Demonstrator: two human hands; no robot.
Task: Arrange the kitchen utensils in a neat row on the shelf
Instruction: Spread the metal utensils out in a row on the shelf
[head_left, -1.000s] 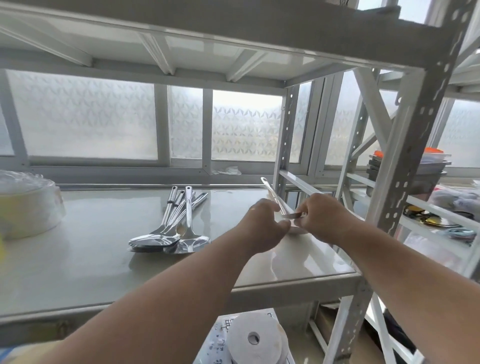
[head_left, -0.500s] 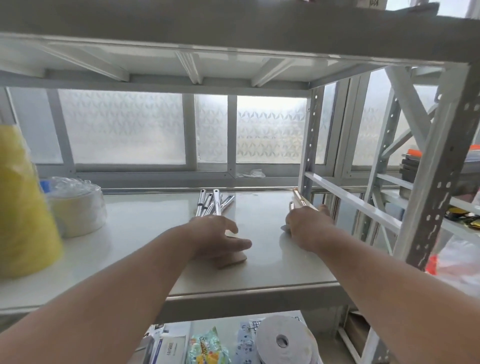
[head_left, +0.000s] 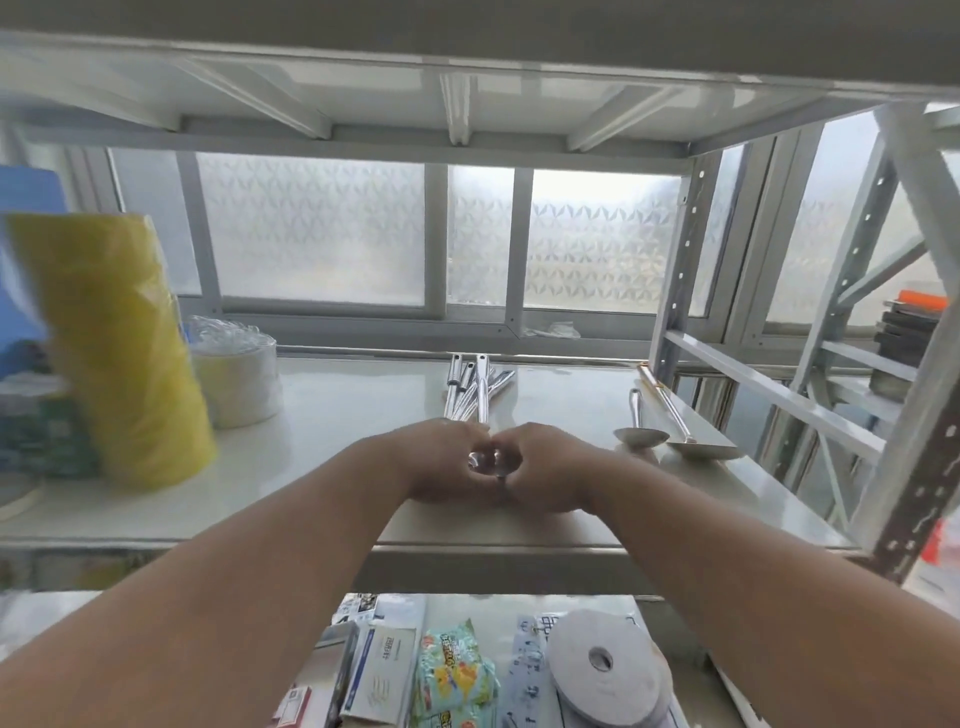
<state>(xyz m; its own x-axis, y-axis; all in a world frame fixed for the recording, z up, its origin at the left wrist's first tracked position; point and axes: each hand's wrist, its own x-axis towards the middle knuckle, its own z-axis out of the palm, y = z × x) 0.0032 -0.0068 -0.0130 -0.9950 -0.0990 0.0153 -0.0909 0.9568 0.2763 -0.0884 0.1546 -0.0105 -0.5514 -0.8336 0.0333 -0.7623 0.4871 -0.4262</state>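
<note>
Your left hand (head_left: 441, 462) and right hand (head_left: 545, 467) meet near the shelf's (head_left: 337, 415) front edge, both closed around the bowl ends of the bundled utensils (head_left: 475, 389), whose handles point at the back edge. Two ladles (head_left: 670, 441) lie side by side near the right edge.

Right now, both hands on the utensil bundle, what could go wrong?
1. Left hand and right hand close over the bowl ends of the overlapping utensil bundle; pulling one piece may drag or scatter the rest.
2. The spoon and ladle already laid out sit just right of the right hand; a sweep could knock them out of line.
3. The ladle lies close to the shelf's right edge and might slide off.
</note>
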